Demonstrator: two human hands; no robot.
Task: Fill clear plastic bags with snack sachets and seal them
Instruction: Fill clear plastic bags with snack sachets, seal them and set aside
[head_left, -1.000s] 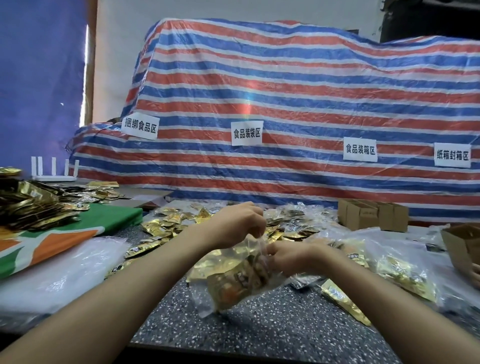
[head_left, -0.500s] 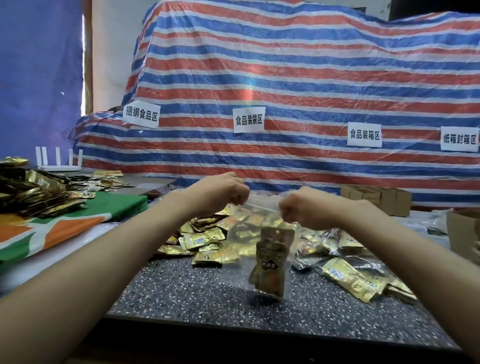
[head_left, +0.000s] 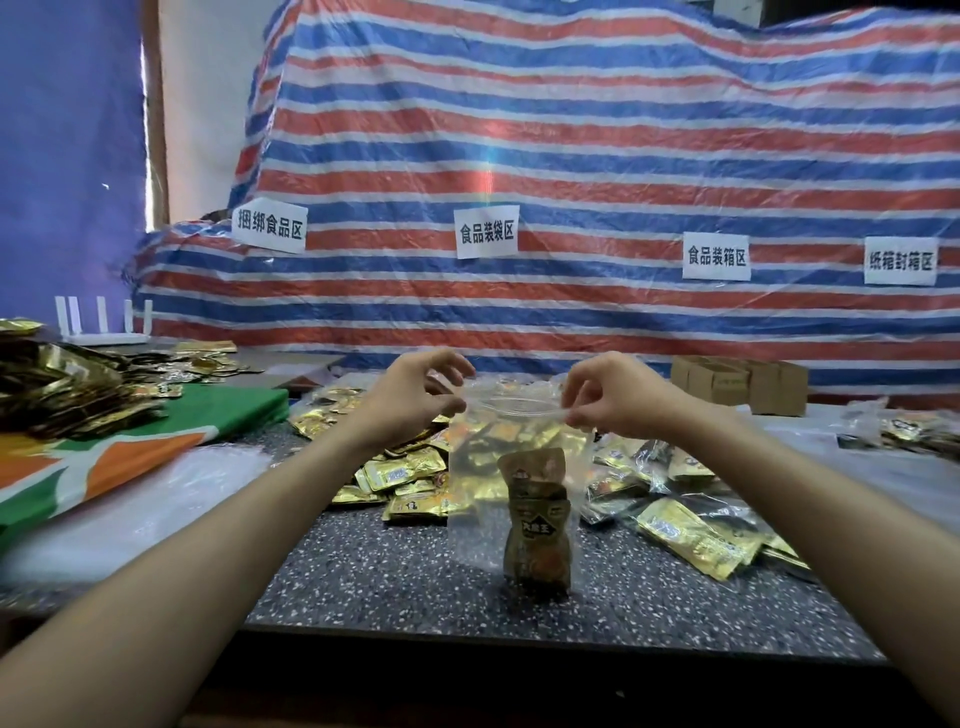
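Over the dark table hangs the clear bag, pinched at its top corners by the left hand and right hand, with brown snack sachets at its bottom, so sealing looks underway and fingers must next press the top shut.

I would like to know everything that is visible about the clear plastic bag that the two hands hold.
The clear plastic bag is thin, transparent and creased. It hangs upright over the speckled table. The left hand pinches its top left corner, the right hand its top right, stretching the rim. Brown-gold sachets stand inside, low on the right.
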